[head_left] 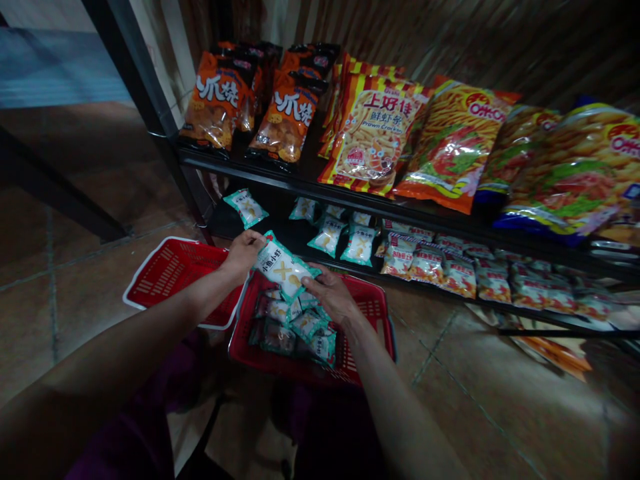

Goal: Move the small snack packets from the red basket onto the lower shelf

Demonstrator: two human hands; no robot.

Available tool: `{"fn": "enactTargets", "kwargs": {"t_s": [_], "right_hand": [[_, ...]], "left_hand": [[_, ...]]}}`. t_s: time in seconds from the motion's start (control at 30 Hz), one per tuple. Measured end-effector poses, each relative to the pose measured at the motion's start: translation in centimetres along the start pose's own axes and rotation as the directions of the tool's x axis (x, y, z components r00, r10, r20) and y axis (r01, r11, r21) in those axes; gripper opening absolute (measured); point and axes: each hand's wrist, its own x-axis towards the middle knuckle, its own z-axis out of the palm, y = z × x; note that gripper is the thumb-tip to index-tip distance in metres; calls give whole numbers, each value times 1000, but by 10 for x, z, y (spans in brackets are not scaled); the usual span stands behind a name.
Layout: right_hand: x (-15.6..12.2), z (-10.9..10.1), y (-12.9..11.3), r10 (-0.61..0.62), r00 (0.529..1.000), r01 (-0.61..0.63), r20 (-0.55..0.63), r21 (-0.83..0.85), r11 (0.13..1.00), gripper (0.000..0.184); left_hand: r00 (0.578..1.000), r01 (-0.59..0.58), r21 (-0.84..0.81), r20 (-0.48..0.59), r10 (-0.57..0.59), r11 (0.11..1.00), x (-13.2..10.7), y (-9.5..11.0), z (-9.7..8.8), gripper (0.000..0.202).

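Between my two hands is a small teal-and-white snack bag (283, 268), held above a red shopping basket (373, 307). My left hand (246, 252) pinches the bag's upper left corner. At its lower right end, my right hand (327, 291) grips it with thumb and fingers. Several matching snack bags (280, 337) lie in a heap inside the basket below. More of the same teal bags (327, 237) rest on the black lower shelf (280, 233) just beyond my hands, one of them (247, 208) lying apart toward the left.
A second red basket (173, 257) with a white rim stands on the tiled floor at left. Orange bags (287, 120), prawn cracker bags (373, 137) and larger snack bags (453, 143) fill the upper shelf. Small red-and-white bags (460, 275) line the lower shelf's right. A dark shelf post (145, 100) rises at left.
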Motion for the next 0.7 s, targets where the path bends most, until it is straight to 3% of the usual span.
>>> {"fn": "enactTargets", "kwargs": {"t_s": [0.1, 0.27, 0.4, 0.53, 0.7], "right_hand": [[-1, 1, -2, -41, 999, 40, 10, 54, 998, 35], [-1, 3, -4, -46, 999, 44, 26, 67, 997, 34], [0, 1, -2, -63, 998, 65, -27, 68, 996, 34], [3, -1, -1, -76, 991, 88, -114, 104, 991, 38], [4, -1, -2, -86, 987, 97, -136, 81, 992, 38]], "left_hand": [[998, 41, -30, -38, -42, 999, 4, 0, -3, 18], [999, 33, -18, -33, -34, 999, 6, -4, -6, 16], [998, 57, -41, 34, -55, 998, 6, -3, -6, 10], [991, 92, -48, 100, -87, 995, 6, -4, -7, 18], [997, 73, -32, 14, -73, 997, 5, -4, -6, 11]]}}
